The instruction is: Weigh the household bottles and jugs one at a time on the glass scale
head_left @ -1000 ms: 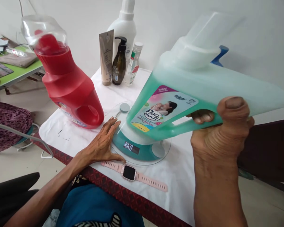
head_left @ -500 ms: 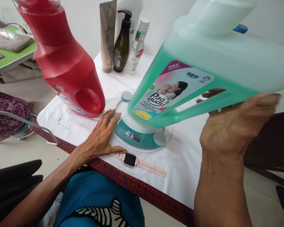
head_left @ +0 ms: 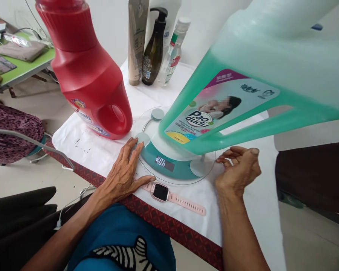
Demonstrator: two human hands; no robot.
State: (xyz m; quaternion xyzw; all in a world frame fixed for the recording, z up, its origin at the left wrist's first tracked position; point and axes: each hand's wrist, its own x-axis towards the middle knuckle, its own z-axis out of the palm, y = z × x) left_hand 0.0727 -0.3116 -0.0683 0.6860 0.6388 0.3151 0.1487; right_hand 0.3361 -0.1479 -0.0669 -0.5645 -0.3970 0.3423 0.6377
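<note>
A big jug of green liquid detergent (head_left: 243, 101) stands on a round glass digital scale (head_left: 169, 167), whose display is lit. My left hand (head_left: 122, 169) lies with its fingers stretched out at the scale's left edge, the thumb reaching beside a pink smartwatch (head_left: 160, 192). Low at the right side of the scale, under the jug's handle, is my right hand (head_left: 237, 169). Its fingers are loosely curled and apart, holding nothing that I can see. A red detergent bottle (head_left: 90, 82) stands just left of the scale.
At the back by the wall stand a beige tube (head_left: 137, 45), a dark pump bottle (head_left: 153, 52) and a clear bottle (head_left: 173, 56). White cloth (head_left: 254, 210) covers the table, with a dark red patterned edge (head_left: 169, 222). A seated person's patterned clothing (head_left: 17, 128) shows at left, near a green table (head_left: 14, 75).
My right hand has let go of the jug's handle and moved down and left to beside the scale. The jug stays on the scale. The view has shifted a little; my left hand remains by the scale.
</note>
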